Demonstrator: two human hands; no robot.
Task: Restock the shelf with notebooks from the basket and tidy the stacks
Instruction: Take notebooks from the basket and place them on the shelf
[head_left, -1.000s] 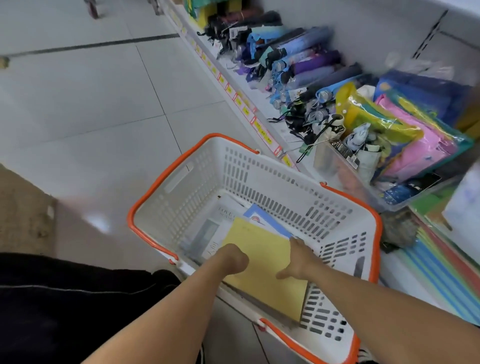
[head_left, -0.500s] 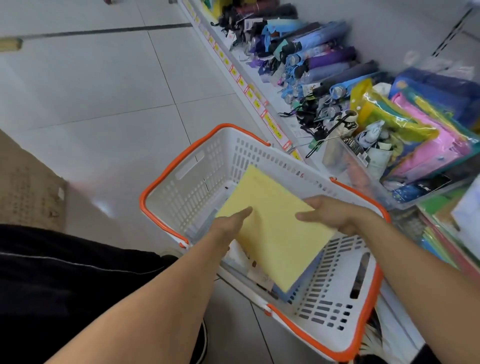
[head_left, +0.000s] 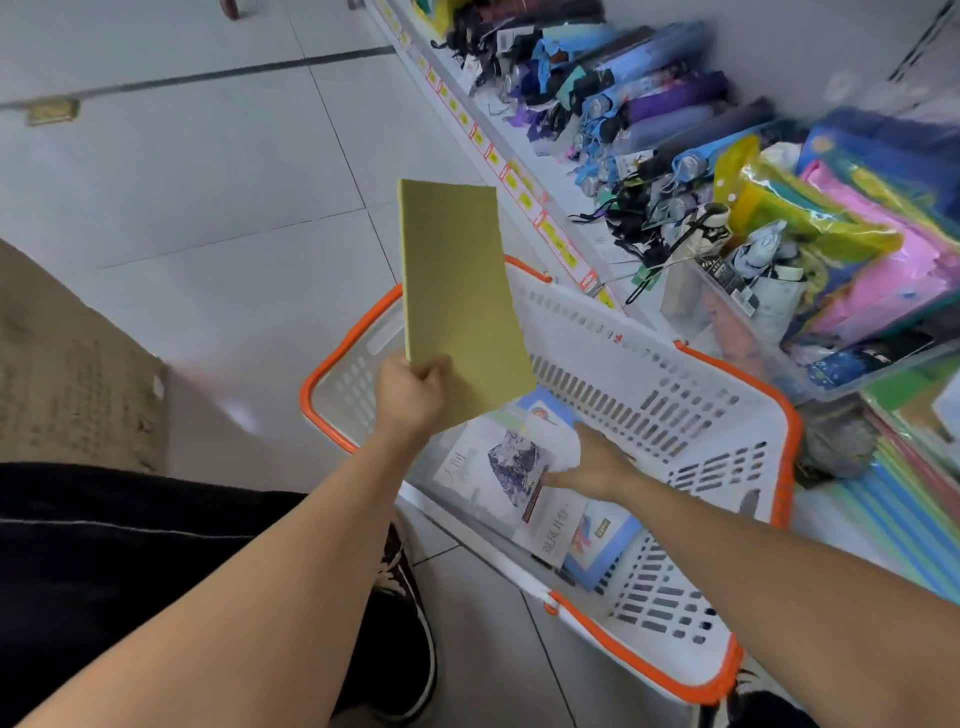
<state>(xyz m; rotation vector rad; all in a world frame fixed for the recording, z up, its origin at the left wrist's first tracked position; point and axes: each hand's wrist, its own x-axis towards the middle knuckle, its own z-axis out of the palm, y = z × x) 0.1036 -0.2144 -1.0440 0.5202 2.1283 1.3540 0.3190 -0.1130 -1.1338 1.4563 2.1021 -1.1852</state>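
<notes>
Change: the yellow notebook (head_left: 460, 296) is now lifted out of the basket (head_left: 727, 395), held upright at 12 o'clock.
Left hand (head_left: 410, 397): closed around its lower corner.
Right hand (head_left: 587, 460): laid on the remaining notebooks (head_left: 511, 467); grip cannot be told.
Meaning: restocking is started.

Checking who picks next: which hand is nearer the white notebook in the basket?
Right. The right hand touches the white notebook in the basket; the left hand is above it, gripping the yellow notebook.

Bare forearms, black trousers (head_left: 130, 545), dark sneakers (head_left: 410, 623)
</notes>
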